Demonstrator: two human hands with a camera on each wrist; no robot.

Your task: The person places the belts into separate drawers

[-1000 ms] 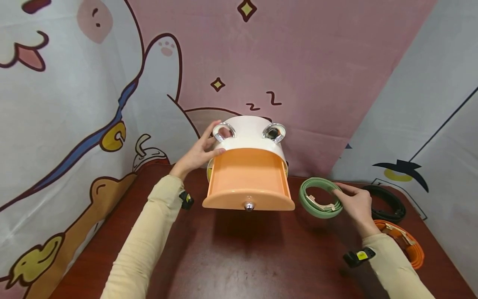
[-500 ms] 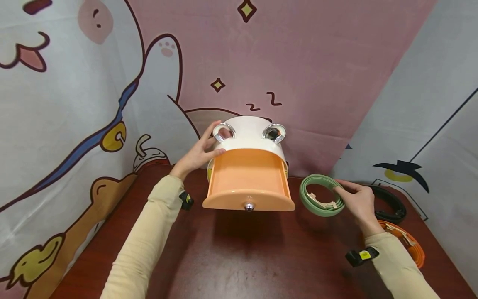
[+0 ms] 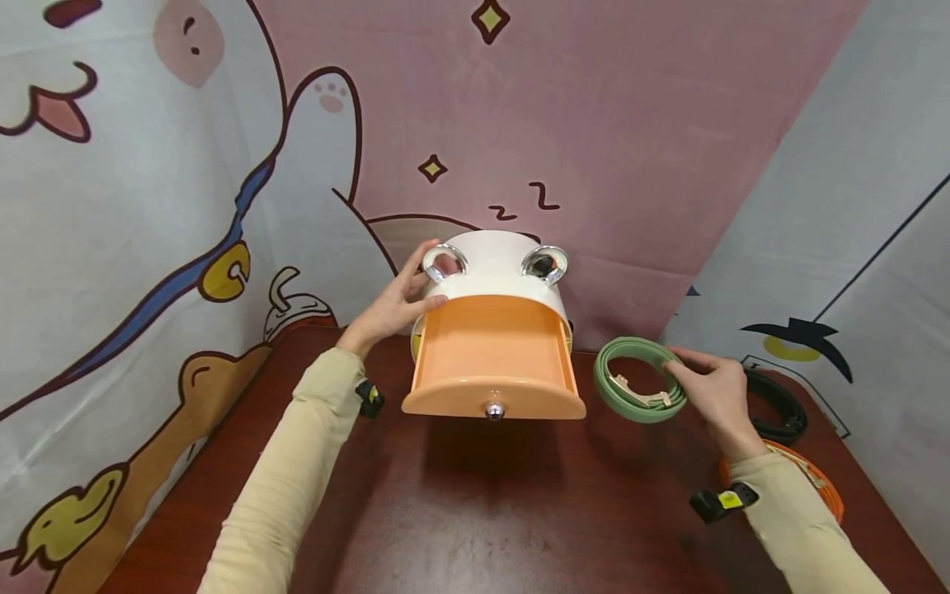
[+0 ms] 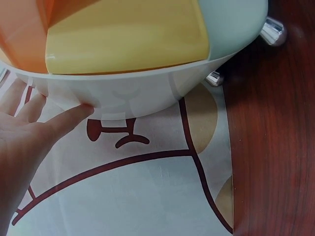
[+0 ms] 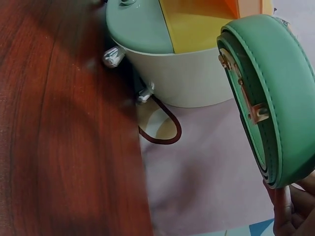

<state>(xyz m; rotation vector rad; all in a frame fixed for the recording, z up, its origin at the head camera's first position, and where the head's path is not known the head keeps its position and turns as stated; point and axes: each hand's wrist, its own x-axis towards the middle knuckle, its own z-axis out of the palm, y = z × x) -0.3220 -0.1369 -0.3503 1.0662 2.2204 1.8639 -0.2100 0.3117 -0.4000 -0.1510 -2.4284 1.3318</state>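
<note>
Between drawer (image 3: 491, 355) and the right grip (image 3: 716, 398) pinching its edge hangs the green belt (image 5: 288, 98).

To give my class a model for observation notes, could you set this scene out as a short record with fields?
Left grip: rests on the side of the white drawer cabinet
Right grip: holds a coiled green belt, raised off the table
Buckle: gold-coloured, inside the coil
Open: orange drawer
Shut: yellow drawer, pale green drawer
Other belts: coiled black belt; orange belt, partly hidden by the right sleeve
</note>
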